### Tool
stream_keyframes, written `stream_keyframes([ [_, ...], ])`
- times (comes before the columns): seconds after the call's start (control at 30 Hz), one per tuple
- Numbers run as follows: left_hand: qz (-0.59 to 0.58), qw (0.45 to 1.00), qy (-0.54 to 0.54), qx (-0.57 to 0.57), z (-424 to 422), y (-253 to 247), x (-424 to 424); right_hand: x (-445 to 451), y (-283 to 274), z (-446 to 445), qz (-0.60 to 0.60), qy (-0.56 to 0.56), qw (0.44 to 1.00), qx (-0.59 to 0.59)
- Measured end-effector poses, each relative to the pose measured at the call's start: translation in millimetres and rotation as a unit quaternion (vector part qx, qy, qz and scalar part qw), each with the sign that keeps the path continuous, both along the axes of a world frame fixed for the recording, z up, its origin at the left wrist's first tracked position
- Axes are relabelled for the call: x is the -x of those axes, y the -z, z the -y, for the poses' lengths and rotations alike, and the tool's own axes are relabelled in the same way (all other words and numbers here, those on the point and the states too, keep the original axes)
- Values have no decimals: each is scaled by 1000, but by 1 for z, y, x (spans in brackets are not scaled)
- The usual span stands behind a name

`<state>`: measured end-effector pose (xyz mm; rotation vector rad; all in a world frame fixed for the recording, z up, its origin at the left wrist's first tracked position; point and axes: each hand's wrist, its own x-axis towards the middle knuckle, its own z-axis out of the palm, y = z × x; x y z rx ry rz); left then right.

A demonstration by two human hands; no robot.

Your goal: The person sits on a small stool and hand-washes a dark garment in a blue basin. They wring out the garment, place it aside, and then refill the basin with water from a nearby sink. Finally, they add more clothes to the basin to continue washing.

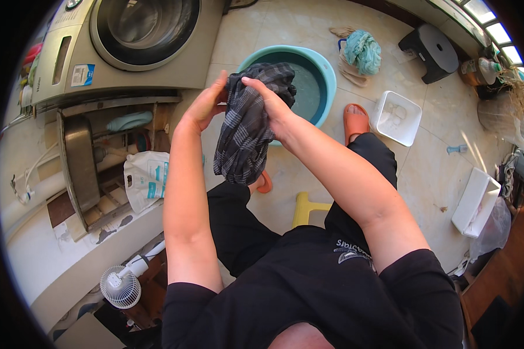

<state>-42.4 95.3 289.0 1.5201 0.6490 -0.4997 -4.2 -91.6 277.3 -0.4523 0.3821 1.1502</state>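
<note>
Bunched between my hands is a dark grey plaid cloth [244,135], apparently a garment, raised in front of a teal plastic basin [330,80] on the floor. My left hand [205,104] grips its upper left side, with the thumb up and the fingers partly hidden behind the fabric. On the opposite side my right hand [273,104] holds it, thumb laid along the top. Part of the cloth overlaps the basin in view, and its lower end hangs toward my knees. Cloudy water [310,83] shows inside the basin.
A front-loading washing machine [192,56] stands at upper left. Beyond the basin lies a light teal cloth bundle [363,52]. A black stool [436,48], a white tub [412,120], a blue brush [456,149] and a white box [469,205] are rightward. A yellow stool [302,209] is beneath me.
</note>
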Motion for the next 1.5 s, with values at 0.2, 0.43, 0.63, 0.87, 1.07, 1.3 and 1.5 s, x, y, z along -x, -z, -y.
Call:
stream_keyframes([
  [0.2, 70, 885, -384, 253, 18, 68, 55, -11, -4, 3, -92, 29, 994, -43],
  [0.43, 15, 700, -431, 569, 173, 102, 35, 1, 17, -16, -230, 92, 942, -225],
  [0.63, 149, 672, -373, 622, 164, 115, 1, 7, 23, -24, -280, 124, 905, -294],
  [0.87, 200, 605, -393, 663, 161, 109, -9, 20, 12, -14, -409, 118, 815, -393],
  [1.07, 214, 612, -403, 646, 148, 101, 4, 7, 1, 12, -372, 107, 856, -342],
  [1.3, 230, 681, -378, 584, 122, 91, 6, 16, 9, 26, -328, 47, 918, -218],
  [1.5, 220, 781, -336, 478, 89, 86, -3, 15, 12, 44, -175, -32, 977, -114],
])
